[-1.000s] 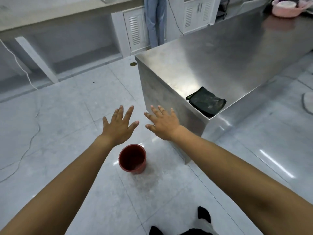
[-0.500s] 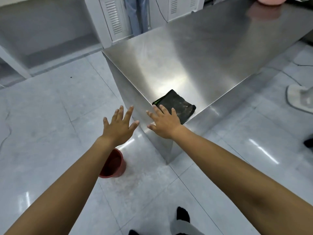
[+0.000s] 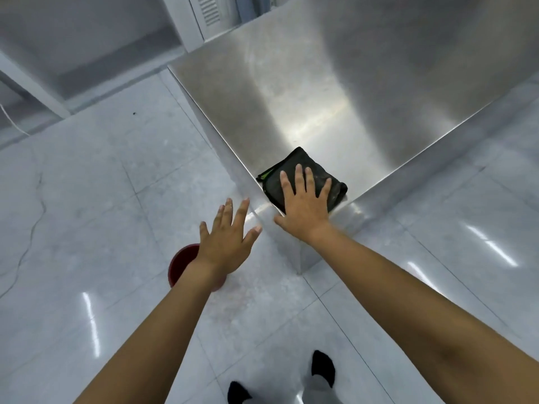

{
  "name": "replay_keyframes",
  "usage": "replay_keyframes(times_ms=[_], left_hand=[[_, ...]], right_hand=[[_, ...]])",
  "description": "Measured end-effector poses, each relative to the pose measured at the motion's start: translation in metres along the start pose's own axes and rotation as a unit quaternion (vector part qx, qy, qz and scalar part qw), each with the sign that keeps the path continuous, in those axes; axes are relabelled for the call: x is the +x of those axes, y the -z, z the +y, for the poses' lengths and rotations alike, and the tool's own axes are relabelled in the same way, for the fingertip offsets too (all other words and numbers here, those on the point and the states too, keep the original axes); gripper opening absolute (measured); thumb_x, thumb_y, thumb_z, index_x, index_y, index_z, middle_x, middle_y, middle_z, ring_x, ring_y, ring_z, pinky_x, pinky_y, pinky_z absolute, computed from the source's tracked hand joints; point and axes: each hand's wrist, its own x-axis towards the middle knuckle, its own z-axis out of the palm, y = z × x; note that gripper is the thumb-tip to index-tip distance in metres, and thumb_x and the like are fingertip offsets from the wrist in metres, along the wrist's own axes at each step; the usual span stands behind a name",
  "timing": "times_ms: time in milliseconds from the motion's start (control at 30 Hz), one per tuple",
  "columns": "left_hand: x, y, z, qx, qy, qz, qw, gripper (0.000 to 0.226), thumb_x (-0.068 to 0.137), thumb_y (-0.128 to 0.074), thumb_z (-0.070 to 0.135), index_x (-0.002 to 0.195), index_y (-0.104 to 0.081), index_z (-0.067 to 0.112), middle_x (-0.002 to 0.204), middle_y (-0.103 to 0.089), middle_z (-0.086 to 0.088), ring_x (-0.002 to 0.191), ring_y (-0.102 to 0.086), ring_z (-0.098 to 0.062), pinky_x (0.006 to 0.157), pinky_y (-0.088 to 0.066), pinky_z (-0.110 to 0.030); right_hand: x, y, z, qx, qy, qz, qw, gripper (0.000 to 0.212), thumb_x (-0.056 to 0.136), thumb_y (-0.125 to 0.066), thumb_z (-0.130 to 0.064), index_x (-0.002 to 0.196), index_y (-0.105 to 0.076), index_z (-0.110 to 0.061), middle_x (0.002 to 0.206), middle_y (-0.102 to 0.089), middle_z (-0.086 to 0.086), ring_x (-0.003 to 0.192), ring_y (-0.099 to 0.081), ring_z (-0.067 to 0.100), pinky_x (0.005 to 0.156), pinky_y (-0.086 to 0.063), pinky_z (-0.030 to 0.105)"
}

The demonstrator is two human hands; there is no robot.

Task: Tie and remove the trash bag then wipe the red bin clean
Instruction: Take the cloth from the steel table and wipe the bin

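A small red bin (image 3: 181, 263) stands on the tiled floor beside the steel table's near corner; my left forearm hides most of it and no bag shows in it. A folded black cloth (image 3: 294, 164) with a green edge lies at that corner of the steel table (image 3: 335, 83). My right hand (image 3: 303, 199) lies flat on the cloth, fingers spread. Held out above the floor to the left of the corner, my left hand (image 3: 229, 237) is spread and holds nothing.
The steel table fills the upper right; its sharp corner and side panels drop to the floor just ahead of me. White louvred cabinets (image 3: 208, 13) stand behind it. A thin cable (image 3: 11, 123) runs along the far left. My feet in black socks (image 3: 322, 368) are below.
The view has swung closer to the table corner. My right hand moved forward from the table's edge onto the black cloth. My left hand stayed spread and now covers more of the bin.
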Motion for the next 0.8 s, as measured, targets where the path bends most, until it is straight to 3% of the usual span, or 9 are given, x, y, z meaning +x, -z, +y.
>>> replay_keyframes(times_ms=[200, 300, 400, 500, 567, 600, 633, 700, 800], left_hand=[[0.016, -0.010, 0.006, -0.066, 0.028, -0.016, 0.997, 0.065, 0.097, -0.020, 0.061, 0.154, -0.001, 0.037, 0.164, 0.005, -0.002, 0.150, 0.004, -0.021, 0.115, -0.001, -0.057], [0.021, -0.017, 0.014, -0.209, 0.051, -0.017, 0.976, 0.063, 0.099, -0.024, 0.058, 0.155, -0.010, 0.034, 0.164, -0.005, 0.001, 0.150, -0.004, -0.019, 0.119, -0.006, -0.048], [0.018, -0.026, 0.021, -0.462, 0.103, -0.045, 0.880, 0.067, 0.097, -0.020, 0.063, 0.155, -0.013, 0.030, 0.163, -0.012, 0.006, 0.148, -0.014, -0.013, 0.115, -0.013, -0.032], [0.020, -0.035, 0.016, -0.610, 0.195, -0.117, 0.759, 0.072, 0.092, -0.016, 0.072, 0.153, -0.022, 0.034, 0.159, -0.028, 0.000, 0.142, -0.034, -0.029, 0.113, -0.028, -0.054], [0.019, -0.038, 0.009, -0.678, 0.184, -0.144, 0.697, 0.068, 0.094, -0.017, 0.069, 0.150, -0.031, 0.033, 0.152, -0.042, -0.004, 0.133, -0.046, -0.032, 0.107, -0.037, -0.057], [0.018, -0.041, 0.006, -0.709, 0.161, -0.137, 0.672, 0.065, 0.096, -0.018, 0.066, 0.149, -0.035, 0.032, 0.149, -0.046, -0.004, 0.131, -0.049, -0.031, 0.106, -0.039, -0.054], [0.017, -0.043, 0.003, -0.729, 0.137, -0.118, 0.660, 0.061, 0.099, -0.019, 0.060, 0.148, -0.038, 0.029, 0.148, -0.047, -0.005, 0.132, -0.048, -0.029, 0.106, -0.041, -0.048], [0.014, -0.047, -0.009, -0.725, 0.125, -0.071, 0.674, 0.056, 0.104, -0.018, 0.047, 0.150, -0.033, 0.018, 0.154, -0.037, -0.010, 0.139, -0.038, -0.031, 0.105, -0.038, -0.039], [0.012, -0.061, -0.041, -0.732, 0.145, -0.024, 0.666, 0.054, 0.106, -0.014, 0.038, 0.153, -0.027, 0.015, 0.159, -0.026, -0.010, 0.142, -0.027, -0.027, 0.107, -0.033, -0.036]], right_hand=[[-0.013, -0.020, -0.016, 0.018, 0.030, 0.079, 0.996, 0.067, 0.098, -0.044, -0.032, 0.155, -0.012, -0.021, 0.163, -0.008, 0.015, 0.150, -0.005, 0.032, 0.116, -0.001, 0.061], [-0.015, -0.022, -0.019, 0.096, 0.040, 0.122, 0.987, 0.055, 0.099, -0.039, -0.018, 0.152, -0.028, -0.020, 0.161, -0.022, 0.010, 0.150, -0.014, 0.026, 0.119, -0.002, 0.053], [-0.018, -0.017, -0.026, 0.224, 0.007, 0.138, 0.965, 0.050, 0.100, -0.041, -0.013, 0.149, -0.036, -0.016, 0.156, -0.035, 0.004, 0.149, -0.020, 0.019, 0.121, 0.001, 0.042], [-0.031, -0.012, -0.046, 0.376, -0.014, 0.142, 0.915, 0.043, 0.101, -0.044, -0.013, 0.143, -0.045, -0.012, 0.149, -0.047, 0.004, 0.143, -0.019, -0.002, 0.121, -0.001, 0.034], [-0.041, -0.013, -0.061, 0.453, -0.025, 0.144, 0.879, 0.039, 0.100, -0.044, -0.013, 0.139, -0.050, -0.013, 0.144, -0.051, 0.007, 0.124, -0.006, -0.030, 0.119, -0.007, 0.035], [-0.043, -0.017, -0.072, 0.484, -0.030, 0.143, 0.863, 0.038, 0.100, -0.044, -0.014, 0.137, -0.052, -0.014, 0.141, -0.054, 0.007, 0.120, -0.007, -0.034, 0.119, -0.012, 0.038], [-0.044, -0.022, -0.085, 0.516, -0.034, 0.134, 0.845, 0.037, 0.100, -0.044, -0.014, 0.135, -0.054, -0.015, 0.137, -0.058, 0.006, 0.125, -0.019, -0.029, 0.120, -0.020, 0.040], [-0.042, -0.038, -0.119, 0.583, -0.068, 0.104, 0.803, 0.034, 0.102, -0.043, -0.016, 0.133, -0.057, -0.017, 0.125, -0.065, 0.000, 0.124, -0.050, 0.000, 0.113, -0.037, 0.038], [-0.039, -0.064, -0.165, 0.628, -0.091, 0.054, 0.771, 0.036, 0.102, -0.043, -0.018, 0.136, -0.055, -0.021, 0.124, -0.065, -0.002, 0.120, -0.056, 0.011, 0.112, -0.038, 0.033]])
